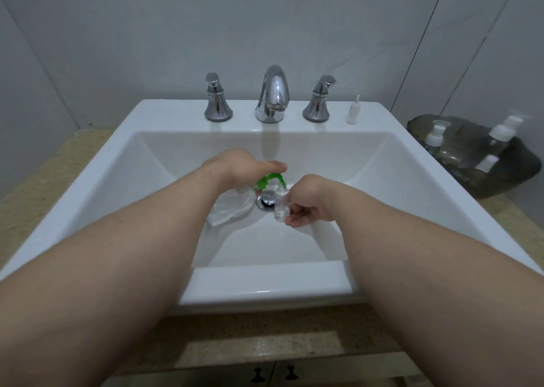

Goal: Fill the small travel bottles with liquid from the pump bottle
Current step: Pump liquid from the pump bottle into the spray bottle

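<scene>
Over the sink (pixel 382 162) drain (pixel 266 202), left grip (pixel 244 165) lies released, pressing the tilted pump bottle's (pixel 231 211) green head (pixel 269 180). Right grip (pixel 309 207) pinches a clear travel bottle (pixel 281 207) under its nozzle, contents unclear. Spare bottles (pixel 435 136) lie in the tray (pixel 500 186) at the worktop's right edge.

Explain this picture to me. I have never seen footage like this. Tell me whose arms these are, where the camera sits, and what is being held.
There is no machine here. A person wears a wide-angle camera on the head, so this single picture looks down along their own two bare arms. Below them is a white sink with a chrome faucet. The left hand presses on the green pump head of a clear pump bottle, which leans inside the basin. The right hand pinches a small clear bottle with its mouth at the pump's spout. A white cap stands on the sink's ledge. A dark tray at the right holds more small bottles.
</scene>
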The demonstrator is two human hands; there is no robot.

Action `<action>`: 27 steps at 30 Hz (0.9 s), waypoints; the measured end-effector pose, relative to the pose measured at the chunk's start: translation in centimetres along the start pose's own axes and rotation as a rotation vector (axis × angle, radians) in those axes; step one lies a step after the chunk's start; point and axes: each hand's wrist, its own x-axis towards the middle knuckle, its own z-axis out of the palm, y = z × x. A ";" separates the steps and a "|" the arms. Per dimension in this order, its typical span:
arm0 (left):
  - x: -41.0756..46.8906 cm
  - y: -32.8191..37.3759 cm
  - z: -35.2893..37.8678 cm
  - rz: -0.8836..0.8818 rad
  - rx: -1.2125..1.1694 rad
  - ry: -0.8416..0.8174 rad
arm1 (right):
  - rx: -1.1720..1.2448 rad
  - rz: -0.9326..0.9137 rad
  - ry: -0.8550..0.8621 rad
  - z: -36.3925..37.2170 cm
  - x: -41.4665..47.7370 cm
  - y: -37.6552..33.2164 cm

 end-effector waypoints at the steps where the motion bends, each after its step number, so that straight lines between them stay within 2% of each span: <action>1: 0.1 0.0 0.0 -0.001 0.000 -0.003 | -0.001 0.000 -0.001 0.0 0.0 0.0; 27: 0.3 -0.1 0.2 -0.003 -0.037 -0.007 | 0.000 -0.008 -0.003 0.0 0.4 0.2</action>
